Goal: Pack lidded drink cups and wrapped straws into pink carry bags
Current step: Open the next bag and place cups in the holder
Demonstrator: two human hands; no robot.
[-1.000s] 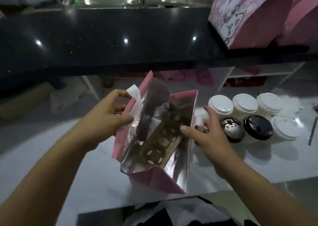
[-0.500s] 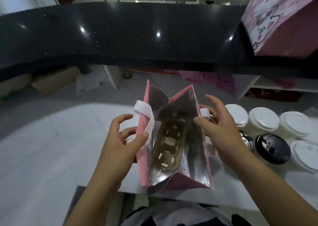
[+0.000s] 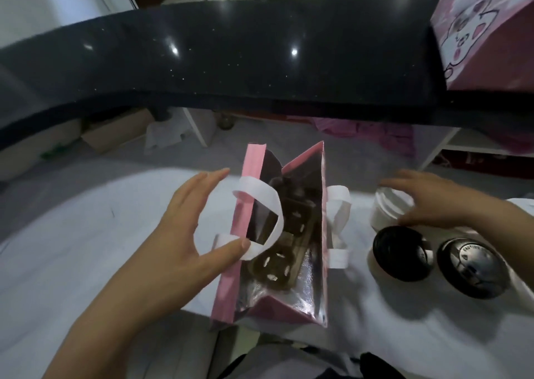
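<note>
While the pink bag (image 3: 245, 205) is standing upright and open on the white table (image 3: 86, 248) in front of me, I am seeing straight down into its silver lining, where a brown cardboard cup holder (image 3: 274, 266) is lying on the bottom. My left hand (image 3: 187, 228) is hovering just beside the bag's left wall, released, with the fingers straight and pointing away from me; only the thumb is touching the white handle (image 3: 268, 202) that is curling over that wall. The other handle (image 3: 339, 205) is hanging outside the right wall. My right hand (image 3: 439, 199) is reaching over a cup with a white lid (image 3: 387, 208), standing on the table to the right of the bag and apart from it; the fingers are stretching across the lid, but motion blur is smearing them and I cannot tell whether they are grasping the cup or only touching it. Two cups with black lids (image 3: 401, 253) (image 3: 471, 269) are standing side by side nearer to me, just below that hand. A second pink bag with a cat face (image 3: 485, 32) is sitting on the black counter (image 3: 231, 60) at the far right.
</note>
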